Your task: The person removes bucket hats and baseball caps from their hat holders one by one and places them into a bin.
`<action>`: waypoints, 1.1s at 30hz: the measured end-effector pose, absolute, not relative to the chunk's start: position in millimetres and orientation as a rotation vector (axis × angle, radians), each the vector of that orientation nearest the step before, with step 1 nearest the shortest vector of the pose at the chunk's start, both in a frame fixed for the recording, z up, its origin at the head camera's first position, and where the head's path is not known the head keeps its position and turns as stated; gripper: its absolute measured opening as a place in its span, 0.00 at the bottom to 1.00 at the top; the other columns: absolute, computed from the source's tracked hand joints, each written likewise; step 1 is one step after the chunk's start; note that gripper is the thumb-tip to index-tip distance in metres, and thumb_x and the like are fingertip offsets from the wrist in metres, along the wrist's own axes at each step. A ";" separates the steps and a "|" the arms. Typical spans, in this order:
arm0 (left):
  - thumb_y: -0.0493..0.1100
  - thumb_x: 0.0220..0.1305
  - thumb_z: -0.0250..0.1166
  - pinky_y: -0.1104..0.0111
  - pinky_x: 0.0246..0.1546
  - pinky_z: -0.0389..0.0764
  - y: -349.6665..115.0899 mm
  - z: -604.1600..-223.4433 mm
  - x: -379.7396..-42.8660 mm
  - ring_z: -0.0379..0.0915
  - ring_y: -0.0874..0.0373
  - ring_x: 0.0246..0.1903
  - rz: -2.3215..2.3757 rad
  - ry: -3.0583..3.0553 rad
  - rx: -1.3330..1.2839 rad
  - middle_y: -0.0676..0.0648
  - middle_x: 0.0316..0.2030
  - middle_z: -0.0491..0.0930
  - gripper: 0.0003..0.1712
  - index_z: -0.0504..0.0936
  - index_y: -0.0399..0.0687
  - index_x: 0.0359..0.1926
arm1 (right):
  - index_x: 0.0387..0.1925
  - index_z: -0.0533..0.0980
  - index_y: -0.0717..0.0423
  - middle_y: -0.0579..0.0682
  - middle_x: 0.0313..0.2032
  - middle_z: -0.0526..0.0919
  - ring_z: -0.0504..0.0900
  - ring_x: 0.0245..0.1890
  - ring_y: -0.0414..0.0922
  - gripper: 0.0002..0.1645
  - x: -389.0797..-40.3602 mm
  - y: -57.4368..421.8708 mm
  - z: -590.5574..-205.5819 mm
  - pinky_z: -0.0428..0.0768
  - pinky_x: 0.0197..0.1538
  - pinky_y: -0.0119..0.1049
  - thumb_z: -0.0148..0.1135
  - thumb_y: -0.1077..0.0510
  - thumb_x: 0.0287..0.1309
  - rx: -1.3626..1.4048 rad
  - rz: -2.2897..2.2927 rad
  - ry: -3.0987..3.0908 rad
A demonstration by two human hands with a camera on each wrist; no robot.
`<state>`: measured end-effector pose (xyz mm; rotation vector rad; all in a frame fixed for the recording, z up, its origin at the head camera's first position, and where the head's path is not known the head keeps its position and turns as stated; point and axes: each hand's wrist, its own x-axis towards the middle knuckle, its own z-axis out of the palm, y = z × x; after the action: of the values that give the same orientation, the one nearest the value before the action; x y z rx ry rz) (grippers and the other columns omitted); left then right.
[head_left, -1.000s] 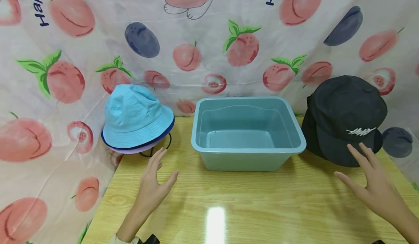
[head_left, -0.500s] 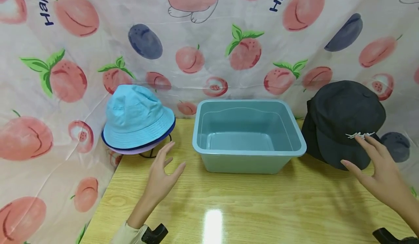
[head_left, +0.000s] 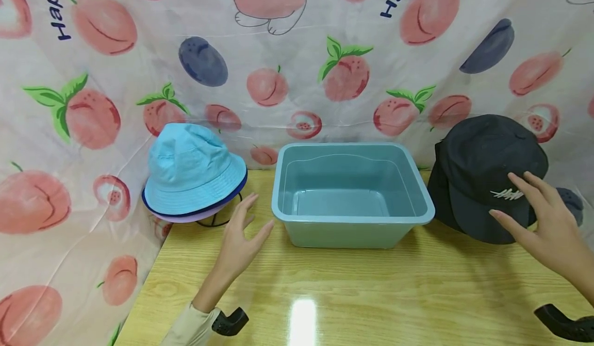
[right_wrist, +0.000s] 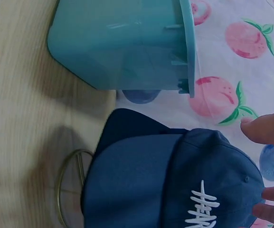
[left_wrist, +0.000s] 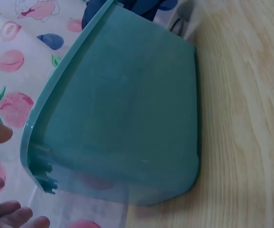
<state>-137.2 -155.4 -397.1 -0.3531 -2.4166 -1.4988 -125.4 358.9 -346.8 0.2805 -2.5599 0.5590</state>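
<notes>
A: Far left, the light-blue bucket hat (head_left: 192, 168) sits over a dark-blue brim (head_left: 234, 192) and a lilac brim (head_left: 190, 218), near the table's (head_left: 362, 294) back edge.

B: Just right of it comes the left hand (head_left: 238, 245), angling up and inward, fingers stretched forward, thumb swung out toward the bin (head_left: 343, 233). Wide grip, holding nothing!

A: And that blue-green bin stands upright mid-table, between the two hands.

B: Right beside it, the black cap (head_left: 487, 155), white lettering (head_left: 507, 195) facing out.

A: Here's the right hand (head_left: 552, 227), slanting in from the lower right! Fingers and thumb splayed wide, nothing in the grasp, fingertips before the cap; whether they touch, one can't tell.
</notes>
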 end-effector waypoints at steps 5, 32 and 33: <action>0.52 0.63 0.63 0.57 0.59 0.67 -148.6 -396.9 -142.3 0.54 0.55 0.67 -1.506 -2.421 -0.357 0.50 0.69 0.57 0.35 0.62 0.52 0.68 | 0.71 0.55 0.60 0.72 0.67 0.52 0.49 0.66 0.72 0.45 -133.1 365.2 -343.1 0.46 0.61 0.69 0.57 0.40 0.62 0.275 0.530 -2.542; 0.51 0.65 0.60 0.43 0.64 0.50 -119.4 -397.8 -160.7 0.36 0.53 0.71 -1.431 -2.497 -0.461 0.56 0.73 0.39 0.41 0.53 0.44 0.73 | 0.70 0.55 0.63 0.75 0.65 0.52 0.50 0.64 0.73 0.43 -191.7 380.8 -306.9 0.46 0.63 0.67 0.52 0.40 0.65 0.310 0.450 -2.570; 0.51 0.65 0.61 0.44 0.64 0.50 -118.6 -398.2 -160.9 0.36 0.53 0.71 -1.433 -2.494 -0.470 0.56 0.73 0.40 0.41 0.53 0.44 0.73 | 0.70 0.55 0.63 0.75 0.65 0.52 0.50 0.64 0.73 0.43 -193.1 381.8 -306.5 0.46 0.63 0.67 0.53 0.40 0.65 0.300 0.446 -2.583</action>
<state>-160.9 -118.6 -398.2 -0.4697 -2.4939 -1.4332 -193.1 381.8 -306.5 0.2998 -2.5831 0.4459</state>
